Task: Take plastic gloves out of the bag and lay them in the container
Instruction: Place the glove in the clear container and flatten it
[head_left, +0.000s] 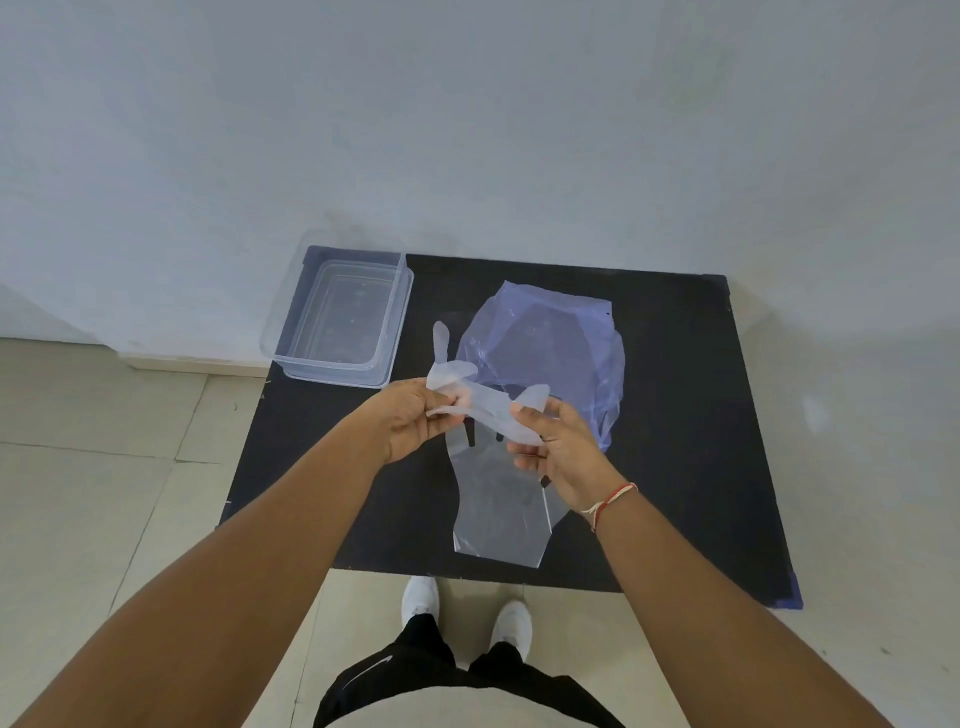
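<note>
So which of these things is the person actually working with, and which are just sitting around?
Part of the job:
- plastic glove, pinched between left hand and right hand
- bluish bag
- clear container, nothing visible inside
- clear plastic sheet, probably another glove

Just there:
- black mat
- wrist thread
- white shoes

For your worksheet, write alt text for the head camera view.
Two bare hands, left hand and right hand, hold a clear plastic glove above a black mat. A bluish bag lies behind it; an empty clear container sits far left.
</note>
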